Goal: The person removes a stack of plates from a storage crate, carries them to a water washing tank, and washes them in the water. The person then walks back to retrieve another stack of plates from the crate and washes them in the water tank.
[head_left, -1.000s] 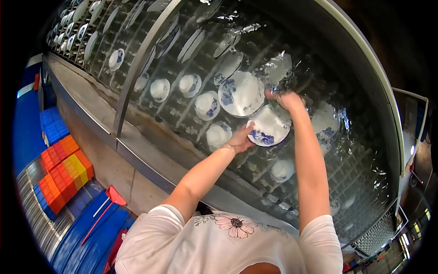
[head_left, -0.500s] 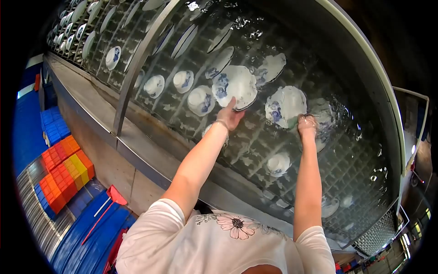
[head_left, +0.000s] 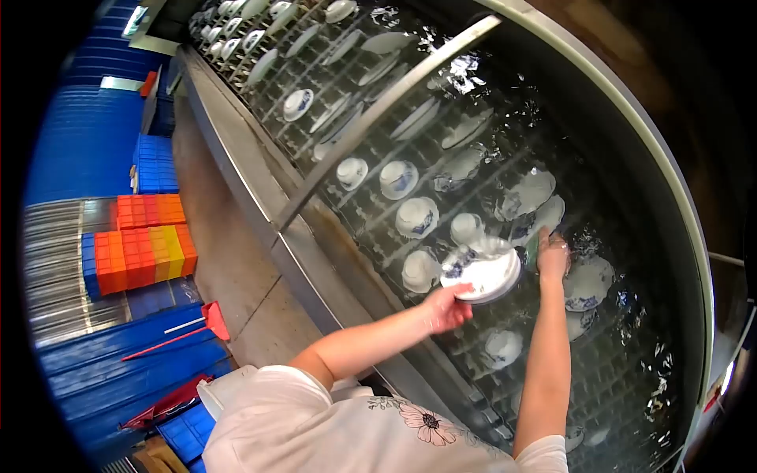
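My left hand [head_left: 451, 309] is closed on the near-left edge of a white plate [head_left: 490, 274] with blue flower decoration. The plate is tilted and blurred; its edge looks doubled, so I cannot tell whether a second one lies beneath. My right hand [head_left: 553, 258] is at the water with its fingers closed around a small green piece [head_left: 532, 251], whose kind I cannot make out. Just beyond those fingers stands a blue-patterned plate [head_left: 549, 211]; whether they touch it is unclear. White bowls [head_left: 416, 217] and another plate [head_left: 590, 282] sit around my hands.
Rows of dishes stand on a gridded conveyor belt [head_left: 465, 378] under water. A metal bar [head_left: 378, 106] crosses the tank, whose metal ledge [head_left: 303, 272] runs along my side. Stacked orange and yellow crates [head_left: 146, 260] and a red dustpan [head_left: 214, 322] are at the left.
My view has turned, shifting the tank's bar rightward. My left hand has brought a plate nearer to me, toward my right hand. The right hand keeps the green piece.
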